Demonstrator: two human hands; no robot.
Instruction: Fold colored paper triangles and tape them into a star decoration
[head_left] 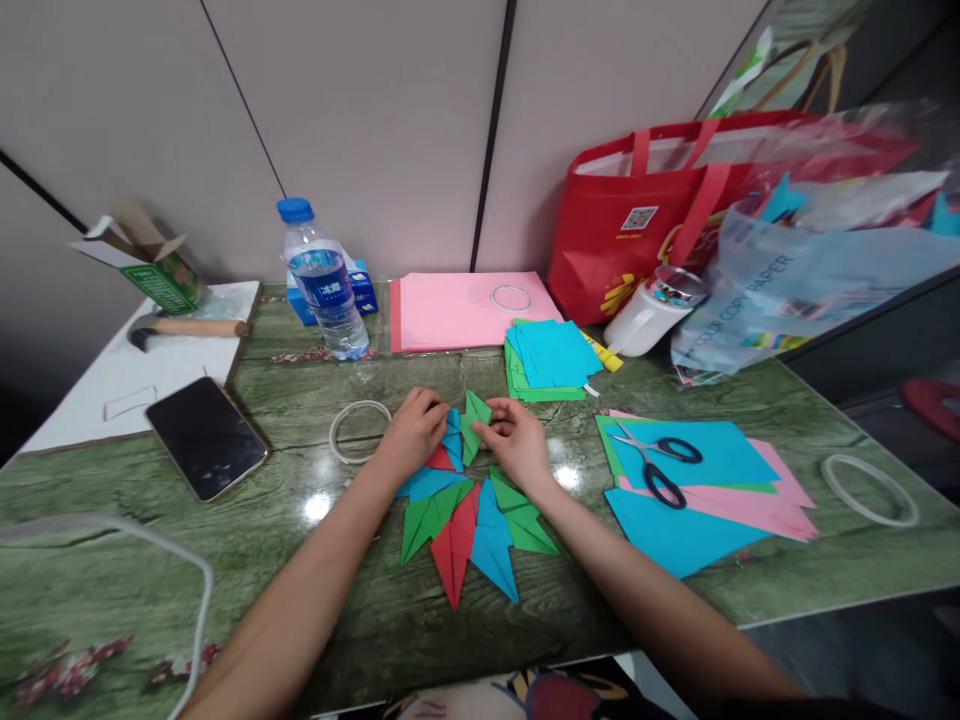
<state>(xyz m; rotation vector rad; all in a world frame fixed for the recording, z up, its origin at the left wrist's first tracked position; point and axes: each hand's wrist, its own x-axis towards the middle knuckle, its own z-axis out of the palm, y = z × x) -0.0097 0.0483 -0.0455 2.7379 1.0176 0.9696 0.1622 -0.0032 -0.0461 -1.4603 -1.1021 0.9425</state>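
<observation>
Both my hands meet at the middle of the green table (315,570). My left hand (411,432) is closed in a pinch on the blue part of a folded paper shape (454,440). My right hand (517,440) pinches the green folded piece (474,420) of the same shape. Just in front of my hands lies a fan of folded pointed paper pieces (469,530) in green, red and blue.
A phone (206,437) and a tape ring (352,430) lie to the left, with a water bottle (324,280) behind. Pink paper (457,310), a blue-green paper stack (551,358), scissors (660,462) on coloured sheets, a glue jar (649,312) and a red bag (645,220) sit to the right.
</observation>
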